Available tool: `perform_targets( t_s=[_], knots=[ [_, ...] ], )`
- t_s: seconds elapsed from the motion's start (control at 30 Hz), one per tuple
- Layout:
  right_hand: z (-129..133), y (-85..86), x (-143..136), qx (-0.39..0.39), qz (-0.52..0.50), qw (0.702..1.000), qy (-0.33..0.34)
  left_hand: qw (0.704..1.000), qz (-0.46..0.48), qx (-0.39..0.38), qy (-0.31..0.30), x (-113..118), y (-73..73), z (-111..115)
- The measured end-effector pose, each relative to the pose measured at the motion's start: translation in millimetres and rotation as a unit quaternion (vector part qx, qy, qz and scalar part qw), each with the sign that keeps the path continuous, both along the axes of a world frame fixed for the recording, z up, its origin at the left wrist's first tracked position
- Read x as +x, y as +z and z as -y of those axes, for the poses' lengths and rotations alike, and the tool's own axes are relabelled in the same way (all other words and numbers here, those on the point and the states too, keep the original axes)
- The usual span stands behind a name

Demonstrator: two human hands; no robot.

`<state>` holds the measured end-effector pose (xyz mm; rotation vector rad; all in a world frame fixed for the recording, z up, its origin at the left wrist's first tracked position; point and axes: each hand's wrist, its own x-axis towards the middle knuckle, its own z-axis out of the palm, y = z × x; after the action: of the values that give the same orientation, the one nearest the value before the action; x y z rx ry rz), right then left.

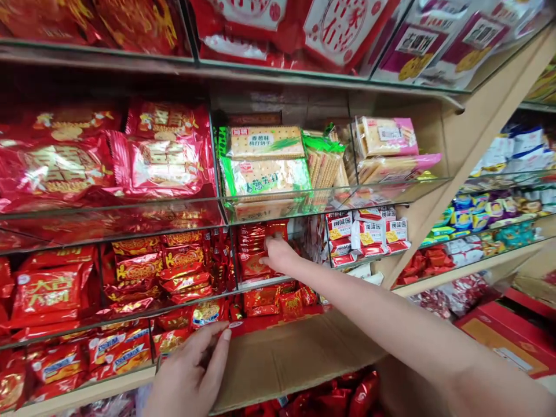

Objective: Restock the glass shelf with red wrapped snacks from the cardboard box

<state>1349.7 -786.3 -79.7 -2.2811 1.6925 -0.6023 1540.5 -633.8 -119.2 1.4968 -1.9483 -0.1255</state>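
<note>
My right hand (280, 255) reaches into a middle shelf compartment, its fingers closed on shiny red snack packets (252, 237) stacked there. Part of its fingertips is hidden against the packets. Lower left, my left hand (193, 368) is closed, thumb and fingers together at the left end of a cardboard box's raised flap (286, 353). The flap is plain brown inside, with a red upper edge. Below it, red packets (325, 399) lie inside the box, partly cut off by the frame.
Glass shelf edges (130, 211) run above and below my right hand. Green-and-clear cracker packs (264, 174) sit above it, white-and-red packs (369, 231) to its right. A slanting wooden shelf side (460, 168) stands at right. A red carton (504, 336) is at lower right.
</note>
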Motion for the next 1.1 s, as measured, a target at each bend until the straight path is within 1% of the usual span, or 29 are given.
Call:
perform_targets(
  t_s=[0.17,0.23,0.27,0.3,0.33,0.37,0.4,0.43,0.47,0.5,0.53,0.57,0.6,0.63,0.67,0.7,0.73,0.77,0.8,0.83,0.87,0.9,0.93,0.97,1.0,1.07,1.1],
  knots=[
    [12,-3.3,-8,0.004,-0.029,0.999,-0.025,1.000,0.022,0.005,0.018,-5,5.2,1],
    [6,2.1,-17,-0.012,-0.020,0.999,-0.034,0.999,0.024,0.008,0.027,-8,5.5,1],
    [-5,7.6,-23,-0.036,-0.007,0.999,-0.029,0.999,0.019,0.005,0.027,-9,5.5,1],
    [-20,14.5,-31,-0.067,0.014,0.998,-0.015,1.000,0.014,0.002,0.025,-11,5.6,0],
    [-41,22.0,-39,-0.097,0.042,0.994,0.007,1.000,0.009,-0.001,0.023,-12,5.8,-2],
    [-67,28.9,-47,-0.120,0.077,0.989,0.043,1.000,0.008,-0.003,0.022,-14,6.1,-3],
    [-96,33.7,-56,-0.114,0.114,0.983,0.084,1.000,0.011,-0.001,0.022,-15,6.3,-5],
    [-126,35.0,-66,-0.078,0.143,0.978,0.128,1.000,0.013,0.000,0.027,-16,6.2,-6],
    [-156,31.6,-74,-0.006,0.156,0.969,0.194,0.999,0.014,0.001,0.033,-17,5.8,-6],
    [-181,22.7,-82,0.094,0.143,0.946,0.275,0.999,0.012,-0.004,0.038,-17,5.0,-6],
    [-202,8.3,-87,0.172,0.122,0.922,0.324,0.999,0.011,-0.013,0.043,-17,3.7,-5],
    [-216,-11.0,-91,0.214,0.096,0.917,0.323,0.999,0.014,-0.021,0.042,-16,2.2,-4],
    [-224,-34.1,-93,0.211,0.070,0.939,0.263,0.999,0.021,-0.029,0.036,-15,0.7,-3],
    [-225,-59.4,-92,0.181,0.052,0.967,0.169,0.999,0.028,-0.032,0.027,-14,-0.6,-2],
    [-222,-84.9,-90,0.143,0.039,0.986,0.082,0.999,0.032,-0.034,0.019,-14,-1.3,-2],
    [-215,-108.7,-88,0.115,0.027,0.993,0.031,0.999,0.033,-0.037,0.010,-13,-1.3,-2],
    [-206,-128.9,-84,0.096,0.014,0.995,0.002,0.999,0.029,-0.037,0.006,-14,-0.5,-5],
    [-198,-144.3,-81,0.085,0.000,0.996,-0.007,0.999,0.023,-0.043,0.008,-14,0.9,-8],
    [-191,-154.2,-79,0.080,-0.011,0.997,-0.004,0.998,0.013,-0.064,0.014,-16,2.7,-14],
    [-187,-158.3,-77,0.075,-0.017,0.997,0.004,0.996,0.008,-0.087,0.017,-17,4.8,-21],
    [-186,-156.9,-76,0.067,-0.020,0.997,0.016,0.994,0.003,-0.112,0.016,-19,6.8,-30],
    [-188,-150.7,-76,0.056,-0.017,0.998,0.029,0.990,-0.005,-0.142,0.004,-21,8.4,-40],
    [-193,-140.6,-77,0.046,-0.008,0.998,0.049,0.986,-0.012,-0.165,-0.018,-24,9.7,-51],
    [-200,-127.6,-79,0.038,0.004,0.996,0.078,0.983,-0.015,-0.172,-0.054,-28,10.4,-60],
    [-208,-112.7,-81,0.033,0.024,0.993,0.112,0.981,-0.015,-0.167,-0.099,-33,10.6,-69],
    [-223,-81.9,-85,0.041,0.088,0.980,0.176,0.978,0.011,-0.101,-0.182,-46,9.3,-82],
    [-229,-68.1,-86,0.050,0.126,0.971,0.197,0.975,0.022,-0.057,-0.214,-53,7.8,-86]
  ],
)
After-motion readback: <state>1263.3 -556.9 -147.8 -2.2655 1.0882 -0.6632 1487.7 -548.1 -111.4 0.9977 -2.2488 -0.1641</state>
